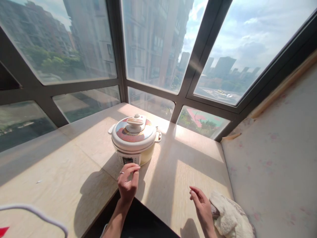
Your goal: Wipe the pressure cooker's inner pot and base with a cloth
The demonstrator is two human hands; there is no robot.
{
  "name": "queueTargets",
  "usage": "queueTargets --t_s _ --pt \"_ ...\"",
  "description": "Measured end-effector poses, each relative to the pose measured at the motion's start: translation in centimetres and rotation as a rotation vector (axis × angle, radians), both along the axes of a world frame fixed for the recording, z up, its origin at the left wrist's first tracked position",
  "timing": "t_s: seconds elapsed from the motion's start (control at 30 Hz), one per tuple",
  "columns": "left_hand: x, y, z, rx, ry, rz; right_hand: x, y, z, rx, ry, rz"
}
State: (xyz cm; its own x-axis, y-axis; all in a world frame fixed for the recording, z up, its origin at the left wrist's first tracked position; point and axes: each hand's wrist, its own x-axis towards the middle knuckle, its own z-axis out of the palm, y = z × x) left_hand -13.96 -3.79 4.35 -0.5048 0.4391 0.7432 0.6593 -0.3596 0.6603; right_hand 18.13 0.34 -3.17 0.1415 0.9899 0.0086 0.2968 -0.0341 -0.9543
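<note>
A cream electric pressure cooker (134, 140) with a shiny lid and a white top handle stands on the pale stone window ledge (74, 165). My left hand (128, 183) reaches toward its front control panel, fingers extended and slightly curled, tips just short of the base; a ring shows on one finger. It holds nothing. My right hand (201, 206) hovers over the ledge to the right, fingers loosely apart and empty, next to a cream fluffy cloth (230, 218).
Large dark-framed bay windows (178, 96) surround the ledge, with city buildings outside. A padded pale wall (277, 158) runs along the right. A white curved cord or handle (37, 213) lies at the lower left edge.
</note>
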Motion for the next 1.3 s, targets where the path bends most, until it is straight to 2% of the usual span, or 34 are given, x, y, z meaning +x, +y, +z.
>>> queueTargets --t_s 0.17,0.23,0.3,0.4,0.47,0.53,0.67,0.8,0.97,1.03,1.1,1.17,1.3 --pt "-5.9 2.6 3.9 0.136 -0.279 0.263 -3.1 4.2 5.2 0.194 0.054 0.115" --pt "-8.7 3.9 5.1 0.053 -0.335 0.335 -4.8 5.7 7.0 0.270 0.084 0.167" --pt "-11.7 5.5 5.9 -0.032 -0.404 0.353 -6.6 7.1 8.5 0.332 0.097 0.230" --pt "-16.0 8.4 6.3 -0.152 -0.476 0.356 -9.6 9.5 10.5 0.425 0.131 0.334" --pt "-18.3 10.3 6.0 -0.304 -0.524 0.336 -11.5 11.3 11.6 0.450 0.134 0.434" --pt "-20.0 11.9 5.5 -0.370 -0.545 0.311 -13.5 13.2 12.3 0.462 0.116 0.514" --pt "-22.2 14.1 4.4 -0.445 -0.569 0.241 -17.1 17.1 12.7 0.498 0.006 0.586" --pt "-23.4 15.0 3.9 -0.478 -0.603 0.168 -19.0 20.1 12.2 0.447 -0.281 0.583" --pt "-24.7 14.6 3.7 -0.509 -0.622 -0.011 -18.6 21.0 11.5 0.357 -0.650 0.928" --pt "-25.2 14.1 3.8 -0.537 -0.618 -0.060 -18.6 21.1 11.1 0.376 -0.737 0.999" --pt "-25.8 13.8 3.9 -0.558 -0.604 -0.086 -19.0 21.4 10.6 0.419 -0.816 0.976" --pt "-26.3 13.7 4.3 -0.567 -0.575 -0.096 -19.8 21.8 10.2 0.446 -0.891 0.885" --pt "-26.7 14.9 5.0 -0.556 -0.631 -0.100 -20.8 22.3 9.6 0.432 -0.962 0.769"
